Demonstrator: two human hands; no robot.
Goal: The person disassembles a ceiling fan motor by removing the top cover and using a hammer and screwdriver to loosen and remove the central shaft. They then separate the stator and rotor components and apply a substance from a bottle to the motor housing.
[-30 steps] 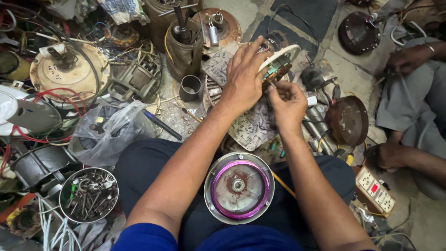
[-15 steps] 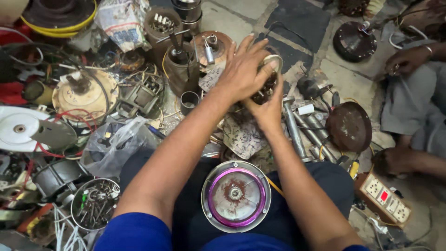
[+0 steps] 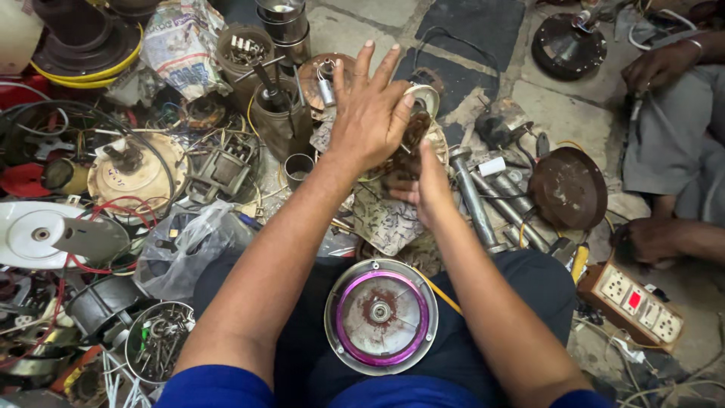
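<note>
My left hand (image 3: 370,113) lies over a round fan motor part (image 3: 423,104) that has a pale rim and copper windings; the fingers are spread and the thumb rests on the rim. My right hand (image 3: 424,187) holds the same part from underneath, thumb up against it. The hands hide most of the part. On my lap, near my elbows, lies a round metal cover with a purple ring (image 3: 381,316). A patterned sheet (image 3: 385,223) lies on the floor under my hands.
Dense clutter on the left includes a cream motor housing (image 3: 136,170), a white disc (image 3: 38,234), a plastic bag (image 3: 185,242) and a bowl of screws (image 3: 157,349). Metal shafts (image 3: 472,196), a dark round cover (image 3: 568,187) and a switch board (image 3: 634,302) lie right. Another person's hands (image 3: 657,64) are at the far right.
My left hand's fingers have spread wider over the motor part. The right hand has shifted from beside the part to under it. The view has dipped slightly.
</note>
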